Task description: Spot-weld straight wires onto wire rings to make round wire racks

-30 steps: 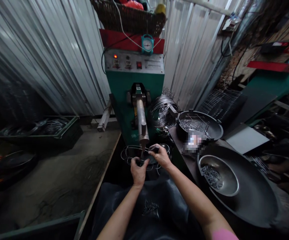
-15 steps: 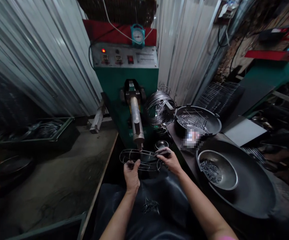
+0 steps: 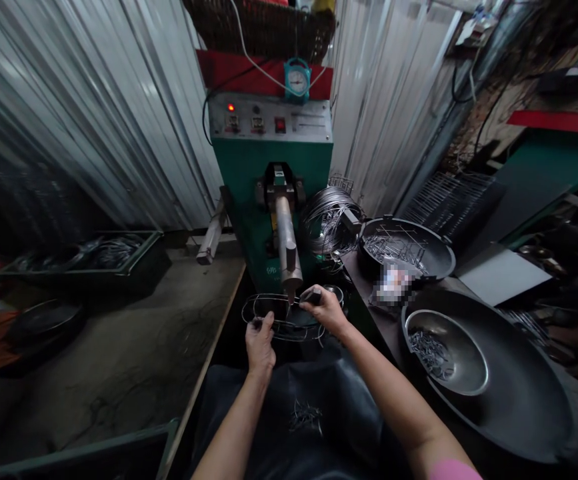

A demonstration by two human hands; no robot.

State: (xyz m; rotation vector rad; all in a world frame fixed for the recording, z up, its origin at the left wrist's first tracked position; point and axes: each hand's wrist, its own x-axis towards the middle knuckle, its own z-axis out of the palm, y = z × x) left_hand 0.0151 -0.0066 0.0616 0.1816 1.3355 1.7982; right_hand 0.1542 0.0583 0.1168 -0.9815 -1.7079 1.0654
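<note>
In front of me is a round wire frame [image 3: 299,335] with two hoops joined by short wires. My left hand [image 3: 260,347] is closed on its near left side, thumb on top. My right hand [image 3: 327,312] pinches a small dark block [image 3: 311,295] at the frame's far rim, close under the pointed tip of the metal arm [image 3: 287,230] on a green welding machine [image 3: 241,160]. Whether the tip touches the wire I cannot tell. Several short wire pieces [image 3: 306,416] lie on the dark apron [image 3: 249,407] over my lap.
To the right stand a large dark pan [image 3: 523,387] with a steel bowl [image 3: 473,353] of wire bits, and another pan [image 3: 443,257] of wire parts. A wire coil [image 3: 319,207] hangs beside the machine. A green bin [image 3: 133,267] stands left on the floor.
My right hand has moved left along the rim, closer to the machine's tip. My left hand keeps its hold on the wire frame. The view has swung slightly left.
</note>
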